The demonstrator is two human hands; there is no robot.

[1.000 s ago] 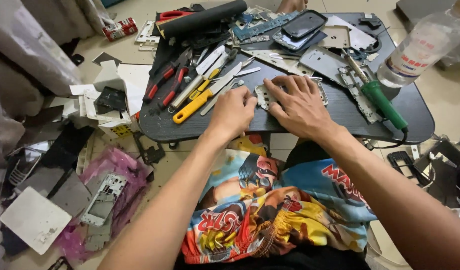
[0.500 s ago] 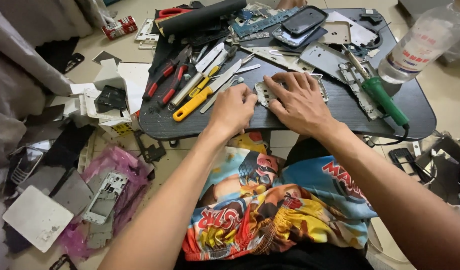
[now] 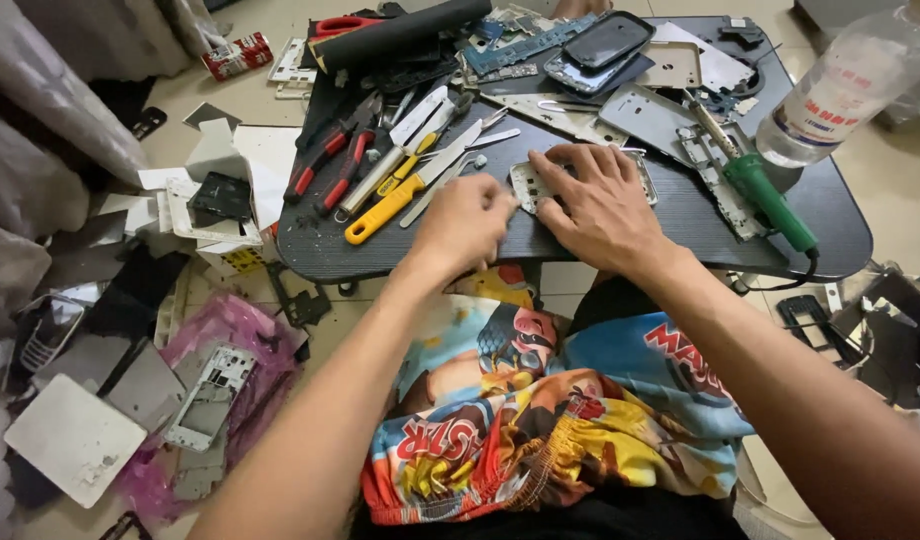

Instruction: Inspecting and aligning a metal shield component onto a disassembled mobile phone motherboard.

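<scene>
Keep your right hand (image 3: 602, 205) pressed flat, fingers spread wide, on the metal phone frame (image 3: 536, 186) lying mid-surface on the dark surface (image 3: 680, 215), while your left hand (image 3: 467, 222), fingers curled narrow, works gently at its left edge.

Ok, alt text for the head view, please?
Both hands work on a silvery phone frame on a dark table: the right hand lies flat over it, the left hand pinches at its edge. Pliers, blades and phone parts surround them.
</scene>
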